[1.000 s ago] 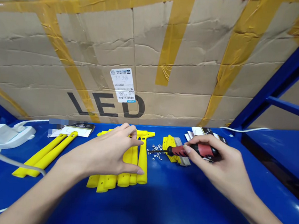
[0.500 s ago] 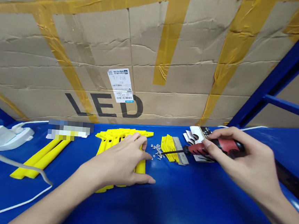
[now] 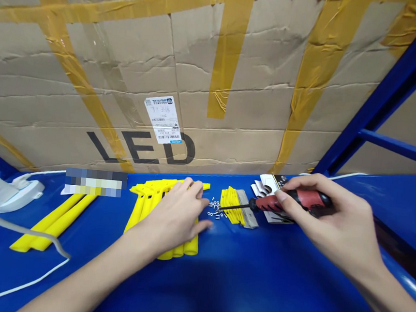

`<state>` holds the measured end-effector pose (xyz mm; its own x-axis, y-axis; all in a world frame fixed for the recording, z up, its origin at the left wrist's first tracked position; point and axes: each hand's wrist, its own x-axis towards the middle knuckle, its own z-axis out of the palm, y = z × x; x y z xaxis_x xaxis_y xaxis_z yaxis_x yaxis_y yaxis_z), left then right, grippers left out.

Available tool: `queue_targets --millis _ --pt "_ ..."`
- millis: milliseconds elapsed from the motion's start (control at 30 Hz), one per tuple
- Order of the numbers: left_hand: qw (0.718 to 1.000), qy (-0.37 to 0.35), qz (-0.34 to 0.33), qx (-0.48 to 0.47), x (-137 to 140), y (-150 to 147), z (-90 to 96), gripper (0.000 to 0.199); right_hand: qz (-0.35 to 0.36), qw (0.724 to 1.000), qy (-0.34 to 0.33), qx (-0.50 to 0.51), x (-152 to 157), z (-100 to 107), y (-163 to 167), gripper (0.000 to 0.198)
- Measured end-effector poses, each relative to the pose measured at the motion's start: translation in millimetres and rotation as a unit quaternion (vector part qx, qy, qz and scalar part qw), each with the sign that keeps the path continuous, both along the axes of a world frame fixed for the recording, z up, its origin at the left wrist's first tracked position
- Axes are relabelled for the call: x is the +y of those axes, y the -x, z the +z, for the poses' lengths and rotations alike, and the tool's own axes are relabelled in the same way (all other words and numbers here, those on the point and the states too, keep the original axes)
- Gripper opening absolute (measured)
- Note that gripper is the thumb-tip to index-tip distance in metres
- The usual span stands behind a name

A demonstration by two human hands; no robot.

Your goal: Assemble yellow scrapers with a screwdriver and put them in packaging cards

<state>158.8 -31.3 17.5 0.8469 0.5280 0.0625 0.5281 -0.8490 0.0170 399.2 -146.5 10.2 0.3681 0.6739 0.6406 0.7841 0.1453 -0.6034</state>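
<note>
My right hand [image 3: 333, 220] is wrapped round the red-and-black handle of a screwdriver [image 3: 274, 204]. Its thin dark shaft points left, with the tip at a small heap of silver screws and nuts [image 3: 215, 209]. Over a row of yellow plastic handles [image 3: 145, 206] hovers or rests my left hand [image 3: 179, 212], thumb and forefinger apart beside the screws; I cannot tell whether it touches the handles. Right of the screws lie yellow plastic pieces [image 3: 231, 204] and a stack of grey metal blades [image 3: 248, 213], partly behind the screwdriver.
Two yellow handled tools [image 3: 54, 222] lie at the left, their far ends blurred out. A white power strip [image 3: 11, 199] and a cable [image 3: 34, 232] are beyond them. White-and-black card packaging [image 3: 267, 185] sits behind the screwdriver. A large taped carton [image 3: 186, 76] backs the blue surface [image 3: 255, 281].
My left hand has shifted slightly, its thumb moving up nearer the forefinger and the screws. The screwdriver tip has moved slightly left to the screws. The view has shifted a little.
</note>
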Motion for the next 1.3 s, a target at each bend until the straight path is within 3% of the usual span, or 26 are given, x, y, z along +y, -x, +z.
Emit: queue_targets --millis 67,200,600,867,967,1033,1133,1233,1300 --pt "0.999 0.020 0.012 -0.028 8.9 -10.0 1.4 0.032 -0.003 1.000 -0.010 0.004 -0.5 2.7 0.8 0.014" --pt "0.993 0.107 -0.030 -0.048 26.0 -30.9 -2.3 0.021 -0.001 1.000 -0.014 0.014 -2.1 4.5 1.6 0.012" --pt "0.989 0.122 -0.063 -0.059 33.2 -39.6 -10.2 0.018 -0.013 1.000 -0.014 0.001 -6.0 4.9 -3.1 0.011" --pt "0.993 0.092 -0.030 -0.074 32.4 -15.0 0.7 0.018 -0.049 0.998 -0.032 0.017 -4.3 6.2 -4.3 0.014" --pt "0.993 0.067 -0.011 -0.100 26.5 5.6 9.2 0.019 -0.050 0.989 -0.010 0.142 -0.7 5.5 -2.4 0.023" --pt "0.990 0.042 0.006 -0.133 21.3 21.5 13.5 0.021 0.020 0.948 0.038 0.314 2.7 3.4 0.9 0.030" --pt "0.984 0.013 0.018 -0.177 14.3 47.6 14.1 0.025 0.167 0.832 0.133 0.511 8.2 0.8 14.2 0.031" --pt "0.981 -0.002 0.014 -0.191 10.4 74.6 9.6 0.024 0.262 0.720 0.241 0.596 14.4 2.6 39.6 0.035" --pt "0.979 -0.019 0.017 -0.201 9.2 91.5 6.0 0.023 0.295 0.675 0.291 0.611 21.0 5.8 60.6 0.053"
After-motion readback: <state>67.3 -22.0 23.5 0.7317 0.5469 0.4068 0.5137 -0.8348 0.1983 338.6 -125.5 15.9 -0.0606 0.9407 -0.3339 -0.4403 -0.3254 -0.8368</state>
